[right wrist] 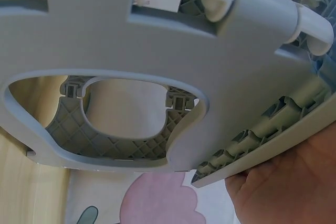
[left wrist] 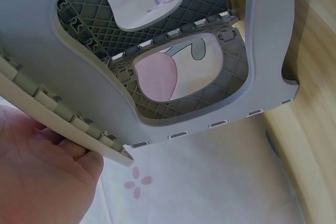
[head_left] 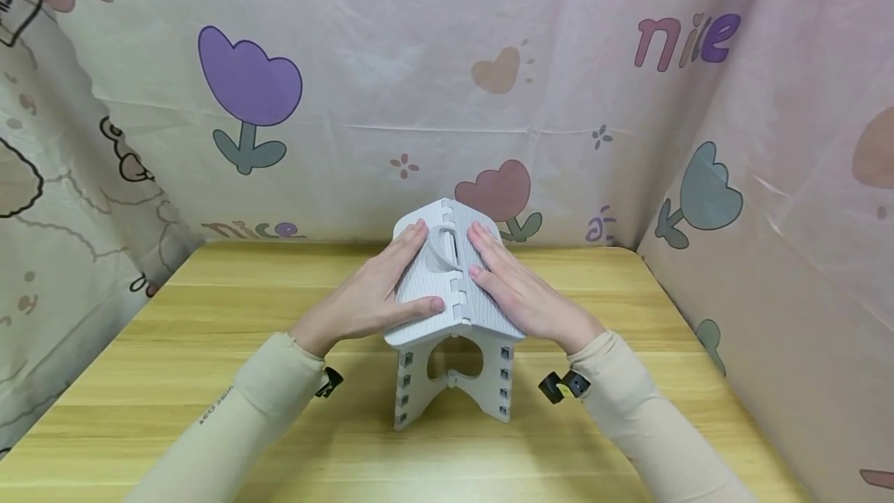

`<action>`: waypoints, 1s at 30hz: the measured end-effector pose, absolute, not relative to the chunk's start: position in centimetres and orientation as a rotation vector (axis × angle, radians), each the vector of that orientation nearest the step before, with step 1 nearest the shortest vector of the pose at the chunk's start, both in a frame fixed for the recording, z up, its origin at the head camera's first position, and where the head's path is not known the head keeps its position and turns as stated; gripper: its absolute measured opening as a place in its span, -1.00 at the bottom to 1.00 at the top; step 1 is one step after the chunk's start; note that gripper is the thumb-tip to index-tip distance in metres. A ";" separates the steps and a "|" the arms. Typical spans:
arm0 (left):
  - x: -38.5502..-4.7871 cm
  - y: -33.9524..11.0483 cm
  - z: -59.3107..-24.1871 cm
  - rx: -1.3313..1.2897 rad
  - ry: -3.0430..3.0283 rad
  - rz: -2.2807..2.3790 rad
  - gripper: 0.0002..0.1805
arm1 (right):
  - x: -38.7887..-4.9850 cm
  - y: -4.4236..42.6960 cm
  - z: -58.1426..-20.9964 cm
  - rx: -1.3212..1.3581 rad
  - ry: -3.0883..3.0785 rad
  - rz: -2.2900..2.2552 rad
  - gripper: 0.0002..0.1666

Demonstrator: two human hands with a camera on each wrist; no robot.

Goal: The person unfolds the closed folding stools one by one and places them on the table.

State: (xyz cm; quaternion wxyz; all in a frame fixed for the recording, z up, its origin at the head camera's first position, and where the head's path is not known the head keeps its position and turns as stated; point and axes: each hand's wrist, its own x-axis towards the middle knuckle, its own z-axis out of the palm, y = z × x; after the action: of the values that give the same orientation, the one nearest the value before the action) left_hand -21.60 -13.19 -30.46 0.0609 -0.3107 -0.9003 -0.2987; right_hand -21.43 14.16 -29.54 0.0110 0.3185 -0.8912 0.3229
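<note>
A white folding step stool (head_left: 427,279) stands half folded on the table, its hinged top peaked like a roof. My left hand (head_left: 370,286) rests on the left half of the top, its fingers nearly straight and its thumb toward the near edge. Against the right half lies my right hand (head_left: 527,286), fingers extended. Between them, a curved carry handle (head_left: 440,251) stands at the ridge. Below, the leg panels (head_left: 499,390) angle inward. The left wrist view shows the ribbed underside and side panel (left wrist: 199,129); the right wrist view shows the other panel (right wrist: 105,40) with its oval opening.
The wooden table (head_left: 230,317) reaches back to a printed cloth (head_left: 363,84) hung behind it. More cloth (head_left: 789,254) hangs along the right side. Small black devices (head_left: 562,386) are strapped at both wrists.
</note>
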 end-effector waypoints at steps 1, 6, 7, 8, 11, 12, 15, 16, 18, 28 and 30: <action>-21.6 -13.2 -30.5 -0.943 -2.722 -0.901 0.21 | -21.4 14.2 -29.5 0.994 -2.781 1.005 -0.20; -21.7 -13.1 -30.3 -0.950 -2.727 -0.896 0.21 | -21.4 14.3 -29.6 0.991 -2.787 0.985 -0.21; -21.7 -13.1 -30.3 -0.949 -2.730 -0.897 0.21 | -21.4 14.3 -29.6 0.990 -2.788 0.981 -0.21; -21.7 -13.1 -30.2 -0.945 -2.735 -0.896 0.21 | -21.4 14.3 -29.6 0.990 -2.788 0.977 -0.21; -21.7 -13.1 -30.1 -0.931 -2.751 -0.889 0.22 | -21.5 14.2 -29.6 0.987 -2.792 0.964 -0.21; -21.7 -13.1 -30.1 -0.927 -2.756 -0.886 0.22 | -21.5 14.2 -29.6 0.985 -2.793 0.962 -0.21; -21.7 -13.2 -30.0 -0.920 -2.768 -0.880 0.22 | -21.5 14.3 -29.6 0.982 -2.799 0.955 -0.21; -21.7 -13.2 -30.0 -0.919 -2.771 -0.878 0.23 | -21.4 14.3 -29.6 0.981 -2.800 0.954 -0.21; -21.7 -13.2 -29.9 -0.918 -2.773 -0.876 0.23 | -21.4 14.3 -29.6 0.981 -2.802 0.950 -0.21; -22.0 -13.3 -29.7 -0.944 -2.762 -0.835 0.24 | -21.3 14.2 -29.4 0.970 -2.807 0.937 -0.20; -22.0 -13.3 -29.7 -0.943 -2.762 -0.835 0.23 | -21.3 14.2 -29.4 0.968 -2.807 0.929 -0.19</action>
State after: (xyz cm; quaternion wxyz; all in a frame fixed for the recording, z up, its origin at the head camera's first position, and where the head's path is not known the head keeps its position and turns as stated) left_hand -21.96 -13.30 -29.73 0.0528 -0.3101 -0.9086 -0.2746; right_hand -21.31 14.21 -29.40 0.0152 0.3110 -0.9021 0.2986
